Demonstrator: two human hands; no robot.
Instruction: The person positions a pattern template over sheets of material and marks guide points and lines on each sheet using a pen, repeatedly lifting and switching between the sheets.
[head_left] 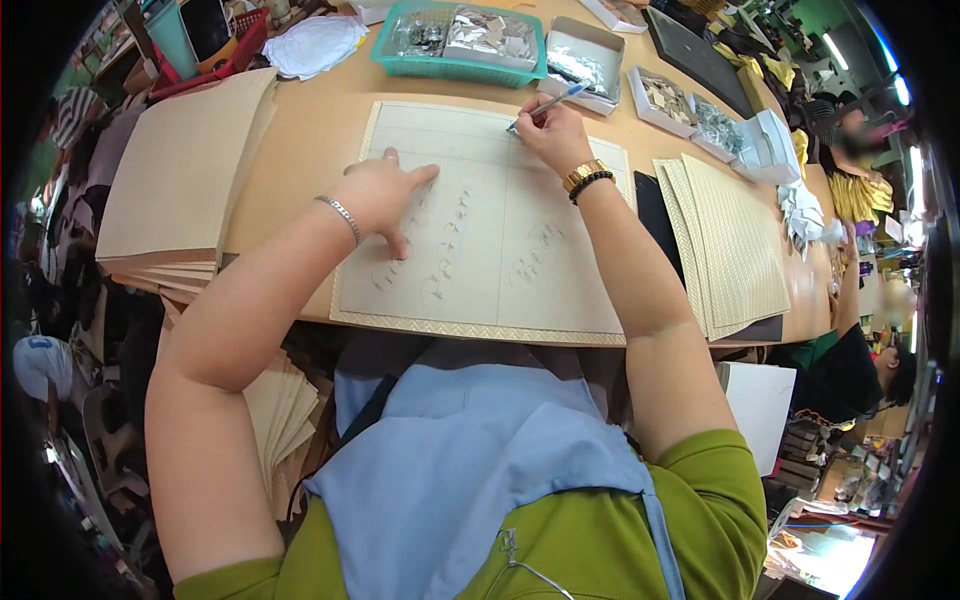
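Observation:
A large cream sheet [450, 300] with ruled lines and handwritten marks lies in front of me on the wooden table. My right hand [552, 132] grips a pen [570, 92] with a blue end, its tip at the upper part of the sheet. My left hand [385, 200] rests with fingers spread on the left half of the sheet, holding nothing. Beneath the sheet, a patterned edge shows along the bottom.
Stacks of cream sheets stand left [180, 170] and right [725, 245]. Along the back are a teal basket [460, 68] of small pieces, a white box [585, 45] and smaller trays [660, 100]. A red basket [250, 35] sits back left. Other people appear at the right.

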